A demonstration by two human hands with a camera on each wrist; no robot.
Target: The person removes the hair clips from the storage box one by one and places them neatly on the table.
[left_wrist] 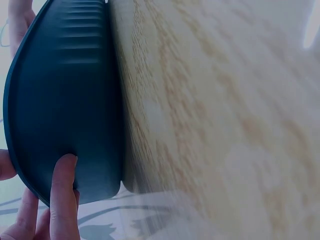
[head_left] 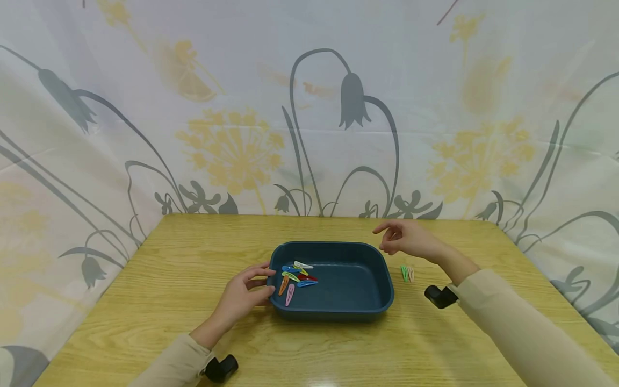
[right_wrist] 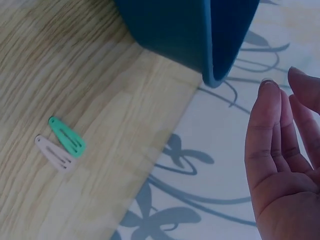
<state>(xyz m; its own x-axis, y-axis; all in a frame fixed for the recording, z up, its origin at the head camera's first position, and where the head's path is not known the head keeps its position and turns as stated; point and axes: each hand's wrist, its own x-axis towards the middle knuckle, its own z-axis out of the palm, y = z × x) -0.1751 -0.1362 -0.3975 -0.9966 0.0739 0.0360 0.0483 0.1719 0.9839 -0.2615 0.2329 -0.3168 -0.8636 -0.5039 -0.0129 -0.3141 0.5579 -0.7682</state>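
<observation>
A dark blue plastic basin sits on the table with several snap hair clips in its left part, in white, blue, red, orange, pink and yellow-green. My left hand grips the basin's left end; the left wrist view shows fingers against the outer wall, others at the rim. Above the table, just beyond the basin's right end, my right hand hovers with loosely bent fingers and nothing visible in them. Below it a green hair clip and a pale pink hair clip lie side by side on the table.
The wood-grain table extends around the basin on all sides. A flower-printed curtain hangs along its far edge and at both sides. Each wrist carries a black camera mount, such as the right mount.
</observation>
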